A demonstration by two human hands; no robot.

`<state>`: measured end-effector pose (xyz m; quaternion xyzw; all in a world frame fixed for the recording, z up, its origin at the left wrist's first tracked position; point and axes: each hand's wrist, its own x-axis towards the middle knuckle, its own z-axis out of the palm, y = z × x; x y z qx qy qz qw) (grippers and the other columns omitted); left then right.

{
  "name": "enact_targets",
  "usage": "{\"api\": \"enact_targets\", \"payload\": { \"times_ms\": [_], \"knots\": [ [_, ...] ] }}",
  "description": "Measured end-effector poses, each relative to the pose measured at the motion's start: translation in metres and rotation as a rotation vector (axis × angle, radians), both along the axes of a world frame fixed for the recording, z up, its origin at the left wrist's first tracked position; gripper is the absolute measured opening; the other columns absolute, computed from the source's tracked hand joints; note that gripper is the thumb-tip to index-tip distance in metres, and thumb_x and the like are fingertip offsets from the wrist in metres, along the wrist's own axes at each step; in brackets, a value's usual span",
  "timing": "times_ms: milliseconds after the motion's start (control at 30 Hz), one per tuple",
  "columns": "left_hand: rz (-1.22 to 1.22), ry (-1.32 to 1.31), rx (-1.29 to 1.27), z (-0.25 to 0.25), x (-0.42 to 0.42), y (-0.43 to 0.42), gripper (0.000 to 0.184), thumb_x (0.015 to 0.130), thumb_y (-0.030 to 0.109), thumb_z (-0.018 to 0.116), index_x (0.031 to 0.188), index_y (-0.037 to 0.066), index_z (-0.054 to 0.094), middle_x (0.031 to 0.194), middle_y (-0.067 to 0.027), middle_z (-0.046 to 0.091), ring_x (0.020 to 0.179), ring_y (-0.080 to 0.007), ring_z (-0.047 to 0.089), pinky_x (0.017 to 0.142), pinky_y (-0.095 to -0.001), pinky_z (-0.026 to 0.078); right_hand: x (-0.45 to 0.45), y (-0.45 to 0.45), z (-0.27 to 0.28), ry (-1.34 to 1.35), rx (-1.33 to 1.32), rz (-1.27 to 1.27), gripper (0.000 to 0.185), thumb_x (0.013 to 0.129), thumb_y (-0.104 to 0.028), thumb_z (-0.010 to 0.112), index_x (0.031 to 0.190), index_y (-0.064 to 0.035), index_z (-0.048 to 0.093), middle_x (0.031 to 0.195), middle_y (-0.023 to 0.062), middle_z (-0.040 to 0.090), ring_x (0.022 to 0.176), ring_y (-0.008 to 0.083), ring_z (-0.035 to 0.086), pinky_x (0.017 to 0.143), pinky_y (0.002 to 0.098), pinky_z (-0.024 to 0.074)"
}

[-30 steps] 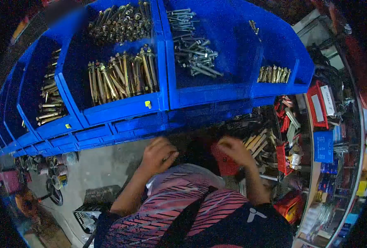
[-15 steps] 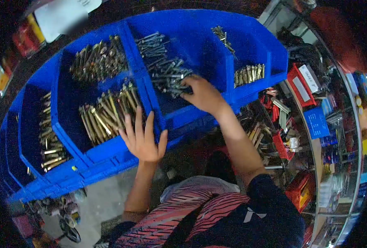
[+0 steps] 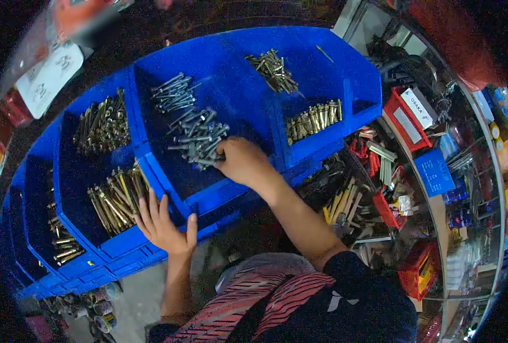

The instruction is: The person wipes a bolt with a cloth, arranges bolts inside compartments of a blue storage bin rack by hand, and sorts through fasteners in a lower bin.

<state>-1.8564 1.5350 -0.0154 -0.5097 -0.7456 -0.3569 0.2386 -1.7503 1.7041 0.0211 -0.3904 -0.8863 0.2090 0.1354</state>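
Silver bolts [image 3: 200, 137] lie in a loose heap in the middle blue bin [image 3: 208, 197]. My right hand [image 3: 245, 163] reaches over that bin's front with its fingers curled in at the heap's right edge, closed on some of these bolts; the fingertips are partly hidden. My left hand [image 3: 165, 226] has its fingers spread and lies at the front edge of the neighbouring bin, beside its brass-coloured anchor bolts [image 3: 114, 200]. Nothing is in the left hand. A second bunch of silver bolts [image 3: 174, 92] lies farther back in the middle bin.
Dark bolts [image 3: 102, 123] fill the rear of the left bin. Brass-coloured pieces lie in a back pile [image 3: 274, 70] and a front row [image 3: 314, 121] at right. A glass display case [image 3: 437, 211] curves along the right side, with a red box [image 3: 407, 120] on it.
The view has shifted, so the bins and both hands appear farther left and slightly lower. My right hand stays at the silver bolts, my left hand at the bin edge.
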Motion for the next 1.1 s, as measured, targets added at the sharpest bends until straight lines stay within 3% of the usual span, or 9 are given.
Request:
{"api": "enact_targets", "payload": {
  "times_ms": [233, 433, 533, 667, 767, 867, 900, 967, 1100],
  "knots": [
    [-0.086, -0.06, 0.425, -0.002, 0.005, -0.003, 0.039, 0.071, 0.027, 0.051, 0.101, 0.003, 0.043, 0.111, -0.0169, 0.045, 0.108, -0.0352, 0.032, 0.092, -0.046, 0.019, 0.002, 0.001, 0.001, -0.016, -0.058, -0.001, 0.021, 0.063, -0.018, 0.059, 0.076, -0.0013, 0.056, 0.081, 0.0184, 0.055, 0.076, 0.0332, 0.054, 0.065, 0.0406, 0.0448],
    [-0.302, 0.089, 0.425, 0.04, 0.016, 0.006, 0.026, 0.069, 0.018, 0.053, 0.09, 0.003, 0.047, 0.095, -0.0134, 0.052, 0.096, -0.0308, 0.041, 0.085, -0.0414, 0.029, 0.006, 0.001, 0.01, 0.01, -0.101, 0.028, 0.018, 0.063, -0.012, 0.056, 0.074, 0.0011, 0.056, 0.08, 0.0202, 0.055, 0.076, 0.0344, 0.055, 0.067, 0.042, 0.045],
    [-0.448, 0.133, 0.112, 0.069, 0.028, 0.022, 0.017, 0.066, 0.007, 0.053, 0.082, 0.001, 0.052, 0.087, -0.0135, 0.053, 0.082, -0.0299, 0.048, 0.078, -0.0385, 0.036, 0.01, -0.003, 0.009, 0.086, -0.061, 0.028, 0.015, 0.063, -0.01, 0.054, 0.073, 0.0003, 0.055, 0.076, 0.0201, 0.056, 0.073, 0.0351, 0.055, 0.066, 0.0426, 0.045],
    [-0.409, -0.017, -0.075, 0.076, 0.034, 0.049, 0.02, 0.068, -0.003, 0.046, 0.086, 0.0, 0.052, 0.082, -0.0164, 0.053, 0.083, -0.0306, 0.05, 0.072, -0.0335, 0.04, 0.009, -0.006, -0.001, 0.28, 0.044, -0.047, 0.011, 0.063, -0.007, 0.051, 0.071, 0.0005, 0.053, 0.071, 0.0202, 0.056, 0.068, 0.037, 0.054, 0.062, 0.0445, 0.0443],
    [-0.201, -0.023, -0.295, 0.069, 0.022, 0.062, 0.023, 0.067, -0.002, 0.044, 0.088, 0.002, 0.053, 0.085, -0.0171, 0.054, 0.08, -0.0332, 0.051, 0.069, -0.0366, 0.042, 0.009, -0.01, 0.003, 0.407, 0.026, -0.122, 0.011, 0.066, -0.006, 0.05, 0.074, 0.0012, 0.05, 0.066, 0.0204, 0.054, 0.065, 0.0381, 0.053, 0.06, 0.0469, 0.0424],
    [-0.216, 0.035, -0.434, 0.068, 0.022, 0.072, 0.024, 0.065, 0.001, 0.046, 0.086, 0.003, 0.055, 0.081, -0.0177, 0.055, 0.075, -0.0352, 0.053, 0.067, -0.0396, 0.044, 0.006, -0.007, -0.003, 0.532, 0.146, -0.183, 0.012, 0.073, -0.01, 0.05, 0.078, 0.0006, 0.047, 0.066, 0.0213, 0.052, 0.066, 0.0374, 0.052, 0.055, 0.0455, 0.0395],
    [-0.227, 0.021, -0.502, 0.068, 0.022, 0.075, 0.022, 0.064, 0.003, 0.047, 0.085, 0.003, 0.055, 0.079, -0.018, 0.055, 0.074, -0.0352, 0.054, 0.066, -0.0396, 0.045, 0.007, -0.008, -0.004, 0.717, 0.194, -0.162, 0.014, 0.074, -0.011, 0.051, 0.081, 0.0005, 0.048, 0.069, 0.0211, 0.053, 0.067, 0.0373, 0.051, 0.055, 0.0424, 0.0401],
    [-0.222, 0.086, -0.595, 0.052, 0.01, 0.088, 0.018, 0.063, 0.005, 0.048, 0.079, 0.002, 0.056, 0.077, -0.0188, 0.056, 0.076, -0.034, 0.055, 0.066, -0.0397, 0.046, 0.013, -0.011, -0.005, 0.883, 0.288, -0.147, 0.016, 0.073, -0.011, 0.054, 0.084, -0.0002, 0.049, 0.069, 0.0184, 0.054, 0.063, 0.0334, 0.054, 0.054, 0.0396, 0.0409],
    [-0.163, 0.117, -0.663, 0.046, 0.005, 0.098, 0.013, 0.064, 0.006, 0.048, 0.072, 0.002, 0.057, 0.077, -0.0184, 0.056, 0.072, -0.0319, 0.057, 0.06, -0.0397, 0.047, 0.011, -0.001, -0.018, 1.06, 0.158, -0.145, 0.014, 0.075, -0.008, 0.054, 0.084, 0.0023, 0.051, 0.069, 0.0076, 0.055, 0.057, 0.0124, 0.054, 0.045, 0.0248, 0.0484]
  ]
}}
